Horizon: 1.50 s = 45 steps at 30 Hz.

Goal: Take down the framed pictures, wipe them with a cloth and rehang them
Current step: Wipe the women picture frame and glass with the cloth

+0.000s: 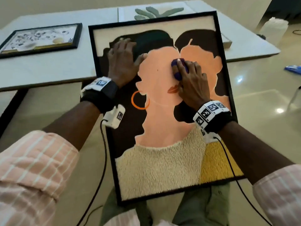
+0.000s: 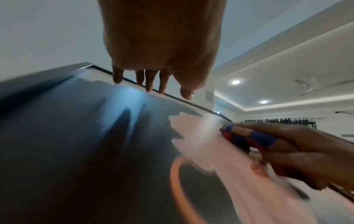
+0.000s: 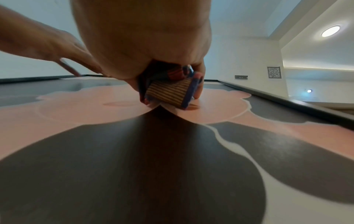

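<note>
A large black-framed picture (image 1: 162,119) of two peach figures leans from my lap onto the table edge. My left hand (image 1: 122,61) lies flat on its upper left glass, fingers spread; the left wrist view shows those fingers (image 2: 149,81) near the top frame edge. My right hand (image 1: 190,77) grips a bunched blue, red and striped cloth (image 1: 177,69) and presses it on the peach area near the picture's middle. The right wrist view shows the cloth (image 3: 172,92) under the curled fingers, touching the glass.
A smaller black-framed picture (image 1: 40,38) lies flat on the white table (image 1: 48,69) at the left. A white-framed leaf picture (image 1: 156,12) lies behind the big frame. Glossy floor at right holds a blue object (image 1: 293,69). Cables hang from both wrist cameras.
</note>
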{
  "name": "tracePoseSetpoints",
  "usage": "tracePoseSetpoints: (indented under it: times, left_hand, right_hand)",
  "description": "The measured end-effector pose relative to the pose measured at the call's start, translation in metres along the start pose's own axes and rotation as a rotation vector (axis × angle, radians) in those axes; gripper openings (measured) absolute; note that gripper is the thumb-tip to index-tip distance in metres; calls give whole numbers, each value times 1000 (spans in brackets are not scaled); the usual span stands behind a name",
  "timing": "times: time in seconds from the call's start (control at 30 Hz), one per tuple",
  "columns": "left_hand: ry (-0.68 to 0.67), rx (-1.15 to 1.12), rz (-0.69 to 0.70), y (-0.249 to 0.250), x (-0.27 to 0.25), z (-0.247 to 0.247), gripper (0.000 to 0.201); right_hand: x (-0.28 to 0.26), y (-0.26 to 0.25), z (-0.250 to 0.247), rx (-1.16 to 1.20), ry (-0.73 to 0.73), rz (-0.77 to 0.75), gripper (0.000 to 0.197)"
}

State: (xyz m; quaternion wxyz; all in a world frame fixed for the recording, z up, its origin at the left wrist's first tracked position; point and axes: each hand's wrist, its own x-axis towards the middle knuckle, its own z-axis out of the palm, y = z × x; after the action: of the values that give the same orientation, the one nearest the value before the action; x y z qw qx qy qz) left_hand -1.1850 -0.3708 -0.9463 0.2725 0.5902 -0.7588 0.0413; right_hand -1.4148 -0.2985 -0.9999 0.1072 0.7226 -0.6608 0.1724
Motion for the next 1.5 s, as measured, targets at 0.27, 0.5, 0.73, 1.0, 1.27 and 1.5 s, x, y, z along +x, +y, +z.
tracePoseSetpoints:
  times: [0.27, 0.5, 0.73, 1.0, 1.27, 1.5]
  left_hand:
    - [202, -238, -584, -48, -170, 9, 51]
    - [-106, -461, -774, -40, -205, 14, 69]
    - [-111, -400, -844, -36, -151, -11, 69]
    - [-170, -457, -746, -34, -93, -29, 50]
    - [-276, -633, -734, -76, -50, -20, 84]
    - [-286, -495, -560, -24, -66, -66, 43]
  right_hand:
    - [-79, -23, 5, 31, 60, -3, 75]
    - [-161, -55, 6, 16, 30, -154, 62]
    - [-203, -42, -22, -66, -40, -386, 71]
    - [-190, -22, -63, -21, -67, -490, 88]
    - [-143, -31, -74, -217, -74, -551, 102]
    - [-74, -23, -66, -149, -87, -442, 98]
